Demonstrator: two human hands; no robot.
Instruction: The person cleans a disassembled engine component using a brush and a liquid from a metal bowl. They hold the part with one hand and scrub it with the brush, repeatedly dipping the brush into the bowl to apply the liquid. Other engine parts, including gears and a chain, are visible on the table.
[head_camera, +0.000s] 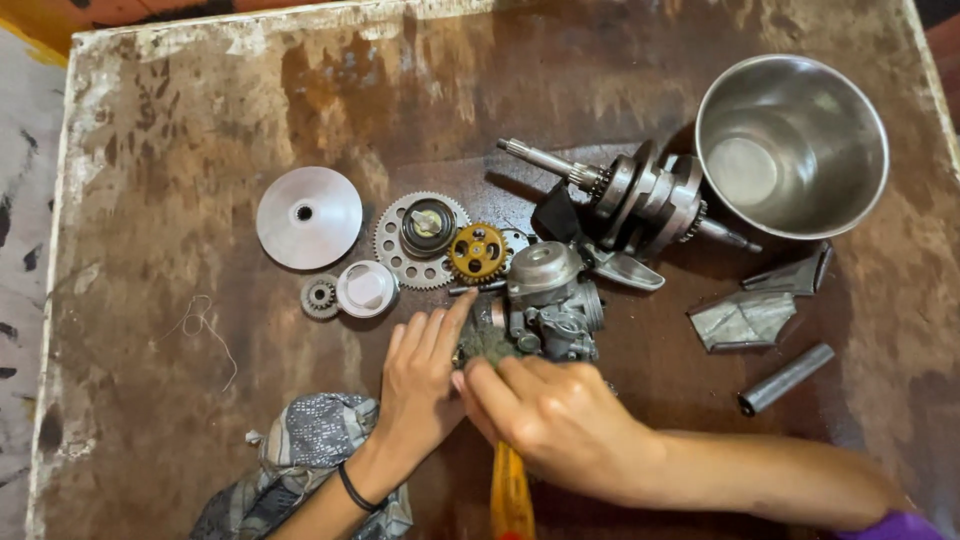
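Carburetor (552, 300): mid-table, below the crankshaft (640, 195); grey, grimy, top cap on.
Left hand (420, 375): fingers flat and together, steadying its left side.
Right hand (555, 415): clamped on an orange-handled tool (510, 495), tip hidden.
Progress: looks early; carburetor whole, gears (420, 240) and disc (309, 217) lie apart.
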